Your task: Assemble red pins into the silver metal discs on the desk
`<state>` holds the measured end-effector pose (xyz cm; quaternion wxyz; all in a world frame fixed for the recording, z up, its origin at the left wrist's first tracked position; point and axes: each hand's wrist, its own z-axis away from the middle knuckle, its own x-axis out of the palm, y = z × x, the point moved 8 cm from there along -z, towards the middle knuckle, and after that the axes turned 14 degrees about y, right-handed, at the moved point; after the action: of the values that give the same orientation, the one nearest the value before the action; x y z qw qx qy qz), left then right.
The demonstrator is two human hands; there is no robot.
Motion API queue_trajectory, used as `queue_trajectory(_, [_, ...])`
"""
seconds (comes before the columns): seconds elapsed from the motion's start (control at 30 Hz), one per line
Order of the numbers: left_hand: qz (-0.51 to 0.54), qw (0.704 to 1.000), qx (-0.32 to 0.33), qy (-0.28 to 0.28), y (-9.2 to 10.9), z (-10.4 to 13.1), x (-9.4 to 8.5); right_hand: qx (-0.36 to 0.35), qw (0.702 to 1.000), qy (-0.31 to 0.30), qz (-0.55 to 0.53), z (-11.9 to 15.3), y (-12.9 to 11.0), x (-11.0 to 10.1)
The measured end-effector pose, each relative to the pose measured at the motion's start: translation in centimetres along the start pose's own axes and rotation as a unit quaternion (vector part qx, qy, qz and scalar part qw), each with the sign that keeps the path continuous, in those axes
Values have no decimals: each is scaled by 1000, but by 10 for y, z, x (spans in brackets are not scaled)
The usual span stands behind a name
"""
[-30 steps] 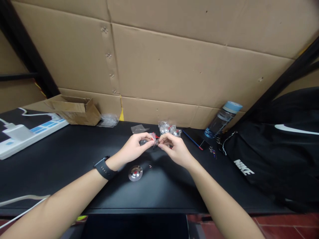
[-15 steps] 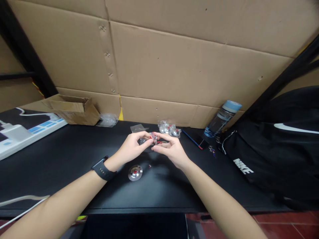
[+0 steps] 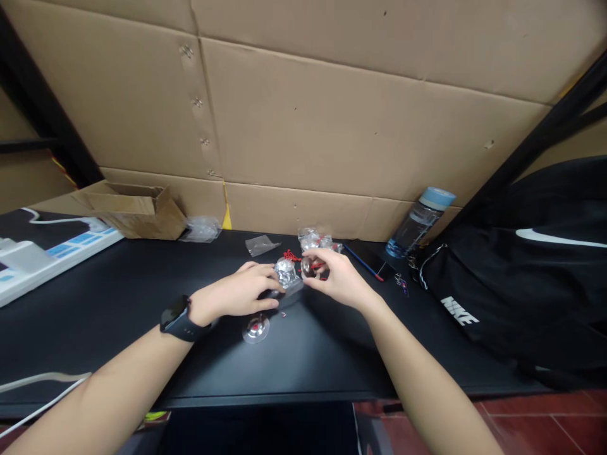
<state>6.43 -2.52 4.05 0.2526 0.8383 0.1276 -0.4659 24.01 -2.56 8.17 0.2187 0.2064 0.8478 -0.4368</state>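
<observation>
My right hand (image 3: pixel 334 275) grips a round shiny disc (image 3: pixel 307 268) by its edge, with something red behind it, near the middle of the black table. My left hand (image 3: pixel 251 289) has its fingers apart, the fingertips at a crumpled clear plastic packet (image 3: pixel 286 273) with silvery contents. Red cord (image 3: pixel 291 255) lies just behind that packet. Nearer the front, a clear round disc with a silver and red centre (image 3: pixel 256 328) lies flat, partly under my left hand's shadow. A tiny red and white piece (image 3: pixel 283 315) is beside it.
Behind are a plastic bag (image 3: pixel 262 245) and wrapped silvery pieces (image 3: pixel 315 239). A blue pen (image 3: pixel 363 262), keychain (image 3: pixel 402 284), bottle (image 3: pixel 418 224) and black bag (image 3: pixel 521 291) stand or lie right. Left are a cardboard box (image 3: pixel 142 212) and power strip (image 3: pixel 61 256).
My hands have moved apart. The left has dropped toward the table and let go, while the right has shifted right with the disc. The plastic packet and red cord are now more exposed.
</observation>
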Motion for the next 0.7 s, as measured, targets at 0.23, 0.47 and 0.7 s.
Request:
queue_trajectory(0.23, [-19, 999, 27, -8, 37, -1, 9, -23, 962, -207, 176, 20, 2, 23])
queue_trajectory(0.47, [-4, 1000, 12, 2, 31, 4, 17, -43, 959, -185, 211, 19, 11, 29])
queue_trajectory(0.7, [-11, 996, 2, -86, 27, 6, 22, -66, 968, -166, 176, 15, 3, 29])
